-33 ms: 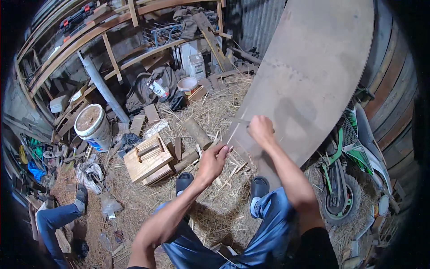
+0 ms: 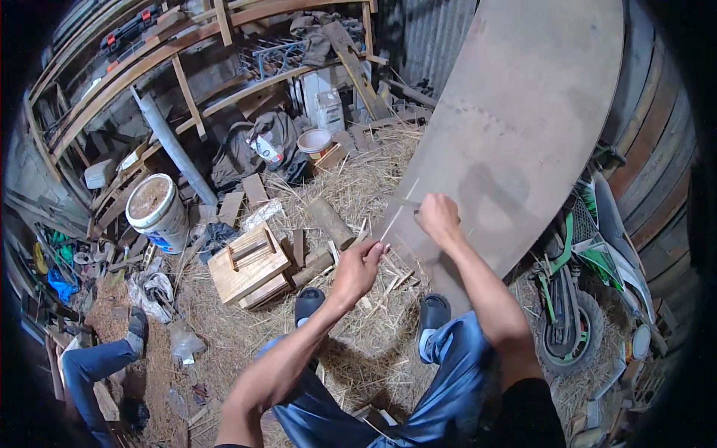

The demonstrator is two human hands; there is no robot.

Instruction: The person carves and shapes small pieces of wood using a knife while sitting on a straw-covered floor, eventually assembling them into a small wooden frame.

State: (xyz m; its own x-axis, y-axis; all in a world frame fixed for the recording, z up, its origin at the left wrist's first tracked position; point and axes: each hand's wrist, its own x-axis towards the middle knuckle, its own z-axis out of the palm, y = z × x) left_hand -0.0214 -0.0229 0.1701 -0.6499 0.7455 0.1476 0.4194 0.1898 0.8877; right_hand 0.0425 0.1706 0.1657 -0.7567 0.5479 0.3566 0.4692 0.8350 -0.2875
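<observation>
In the head view, my left hand (image 2: 357,275) pinches the lower end of a thin pale wooden stick (image 2: 402,202), which slants up and to the right. My right hand (image 2: 438,216) is closed round the handle of a knife (image 2: 399,200); its dark, narrow blade points left and crosses the stick. The handle is mostly hidden in my fist. Both hands are held above the straw-strewn ground, in front of a large tan board (image 2: 515,112) that leans away on the right. The shadow of my right hand falls on this board.
A wooden box (image 2: 250,263) sits on the straw left of my feet, near short logs (image 2: 330,222). White buckets (image 2: 155,213) and scrap wood stand farther left. A green-and-white motorbike (image 2: 575,299) is at right. Another person's leg (image 2: 97,369) shows at lower left.
More of the pale stick shows beyond the blade now. Both hands stay in nearly the same place.
</observation>
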